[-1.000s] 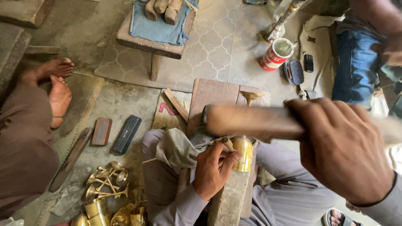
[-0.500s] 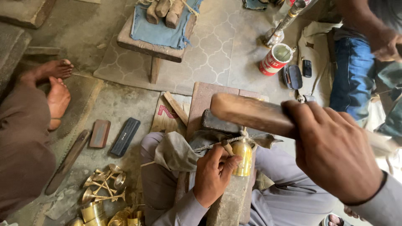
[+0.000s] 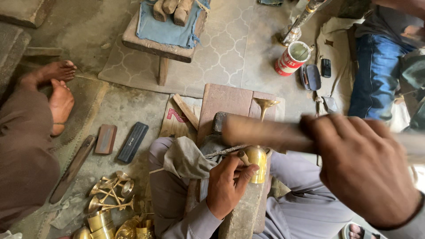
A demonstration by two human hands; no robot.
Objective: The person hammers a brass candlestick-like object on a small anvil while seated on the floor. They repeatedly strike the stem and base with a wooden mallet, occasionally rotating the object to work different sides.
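Note:
My right hand (image 3: pixel 365 166) grips a wooden mallet (image 3: pixel 261 132), blurred with motion, its head just above a small brass cup (image 3: pixel 257 163). My left hand (image 3: pixel 226 183) holds that cup and a thin tool against a long wooden block (image 3: pixel 241 217) lying between my knees. A grey cloth (image 3: pixel 186 157) drapes over my left thigh beside the hand. A brass goblet (image 3: pixel 265 105) stands on a brown board (image 3: pixel 226 102) just beyond the mallet.
Several brass goblets and cups (image 3: pixel 110 201) lie at lower left. Another person's bare feet (image 3: pixel 57 90) rest at left; a second person in jeans (image 3: pixel 376 75) sits upper right. A low wooden stool (image 3: pixel 159 44), a red can (image 3: pixel 290 59) and a phone (image 3: pixel 326 67) are behind.
The mallet has swung down from raised toward the brass cup and shifted right. My left hand stays on the cup.

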